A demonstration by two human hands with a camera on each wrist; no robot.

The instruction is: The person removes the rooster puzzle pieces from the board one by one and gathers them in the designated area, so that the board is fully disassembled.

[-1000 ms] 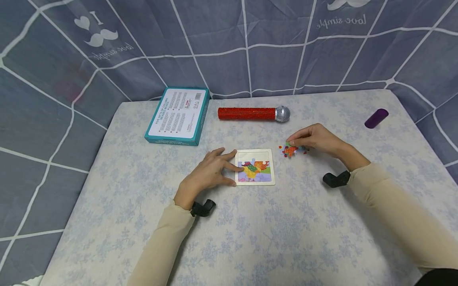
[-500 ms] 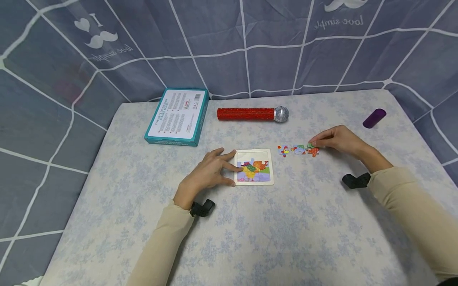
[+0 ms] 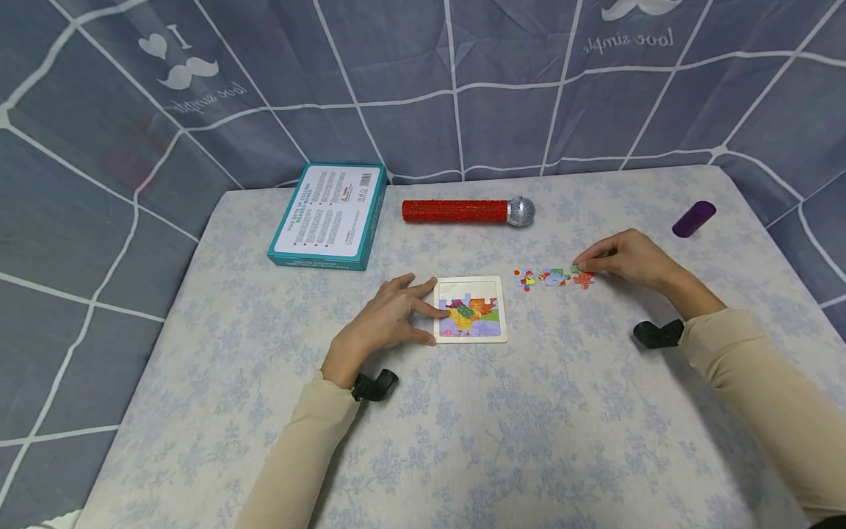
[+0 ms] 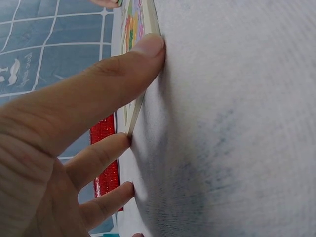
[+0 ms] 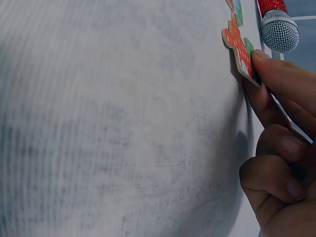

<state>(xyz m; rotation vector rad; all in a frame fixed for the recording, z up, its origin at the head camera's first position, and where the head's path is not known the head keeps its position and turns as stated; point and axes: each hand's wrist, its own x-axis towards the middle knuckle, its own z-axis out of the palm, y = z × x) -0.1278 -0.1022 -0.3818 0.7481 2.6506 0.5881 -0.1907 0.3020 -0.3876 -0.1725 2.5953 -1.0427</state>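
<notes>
A small square jigsaw tray (image 3: pixel 471 339) lies mid-table, its lower part filled with pieces showing a colourful bird and its upper part bare. My left hand (image 3: pixel 386 316) rests on the tray's left side, fingers spread fairly straight. Its thumb (image 4: pixel 150 45) presses the near edge and another fingertip is at the far corner. To the right of the tray, my right hand (image 3: pixel 631 258) pinches a red-orange and green puzzle piece (image 5: pixel 240 52) between thumb and finger, tilted close over the table. Beside it lie a blue puzzle piece (image 3: pixel 554 277) and a multicoloured puzzle piece (image 3: pixel 525 279).
Behind the tray lies a glittery red toy microphone (image 3: pixel 456 211) with a silver head. A teal box (image 3: pixel 327 213) with printed text is at the back left, and a purple cylinder (image 3: pixel 694 219) at the back right. A dark curtain (image 3: pixel 509 125) surrounds the table.
My right hand has moved right, carrying the red-orange piece away from the other loose pieces, which now show separately. Over the last half second it barely moves. My left hand stays on the tray.
</notes>
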